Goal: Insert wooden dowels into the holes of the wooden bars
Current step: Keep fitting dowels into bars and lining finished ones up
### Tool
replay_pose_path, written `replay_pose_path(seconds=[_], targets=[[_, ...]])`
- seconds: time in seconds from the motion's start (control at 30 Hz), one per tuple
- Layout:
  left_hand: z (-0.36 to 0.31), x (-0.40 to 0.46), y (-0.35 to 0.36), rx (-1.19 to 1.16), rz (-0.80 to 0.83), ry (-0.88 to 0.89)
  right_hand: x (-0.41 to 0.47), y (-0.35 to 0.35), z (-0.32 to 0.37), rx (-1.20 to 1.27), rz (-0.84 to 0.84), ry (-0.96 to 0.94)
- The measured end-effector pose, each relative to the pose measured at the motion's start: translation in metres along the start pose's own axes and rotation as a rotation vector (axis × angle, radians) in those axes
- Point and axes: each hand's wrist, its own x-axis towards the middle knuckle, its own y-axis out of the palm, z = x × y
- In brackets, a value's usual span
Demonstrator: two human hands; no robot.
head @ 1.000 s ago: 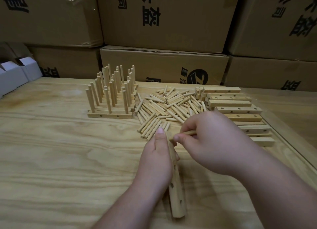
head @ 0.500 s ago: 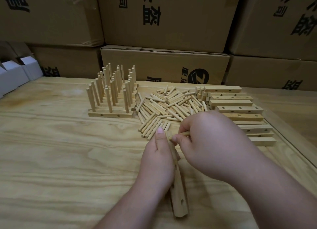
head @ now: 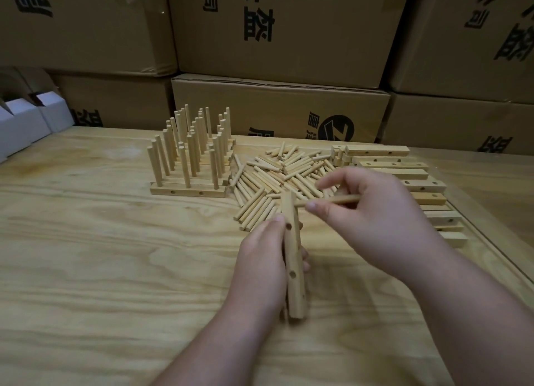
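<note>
My left hand grips a wooden bar that lies lengthwise on the table, its holes showing on the upper face. My right hand pinches a wooden dowel held nearly level, with its left tip touching the bar's right side near the far end. A loose pile of dowels lies just beyond both hands. To the right is a stack of bare bars. At the back left stand several bars with upright dowels.
Cardboard boxes form a wall along the table's far edge. White boxes sit at the far left. A raised strip runs along the table's right side.
The bar has turned in my left hand, so its holes now face up. My right hand has shifted right, and more of the dowel shows, its tip now against the bar.
</note>
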Motion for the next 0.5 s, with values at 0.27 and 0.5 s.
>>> replay_pose_path(seconds=[0.27, 0.5], targets=[[-0.011, 0.009, -0.004, -0.419, -0.205, -0.138, -0.005, 0.039, -0.031, 0.313, -0.141, 0.06], [-0.013, 0.011, -0.008, -0.582, -0.233, -0.146, -0.001, 0.076, -0.047, -0.343, 0.396, -0.206]])
